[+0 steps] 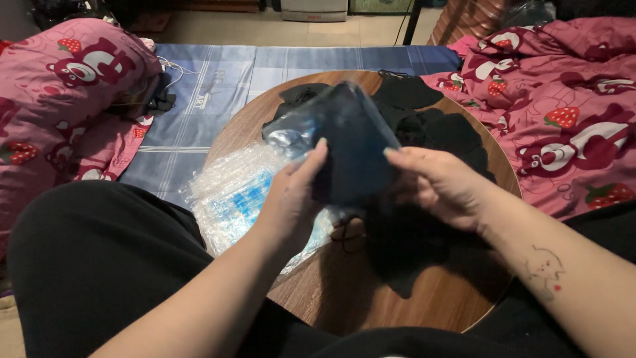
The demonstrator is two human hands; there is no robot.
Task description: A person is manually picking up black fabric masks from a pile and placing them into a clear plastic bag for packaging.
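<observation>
The left hand (291,199) and the right hand (434,182) are both pinching a thin, clear plastic pouch with a dark mask inside (351,142) by its lower edges; it is looking light, soft and slippery.

You hold a clear, glossy plastic sleeve (344,136) with a matt black cloth piece inside; its film catches the light in soft glints. Under it lies a round wooden tabletop (344,292), smooth, with a low satin sheen and visible brown grain. More matt black cloth pieces (430,126) lie on the wood. Beside your left hand (291,199) sits a crinkled stack of shiny transparent plastic bags (232,192). The pink printed bedding (563,119) looks soft and matt.
</observation>
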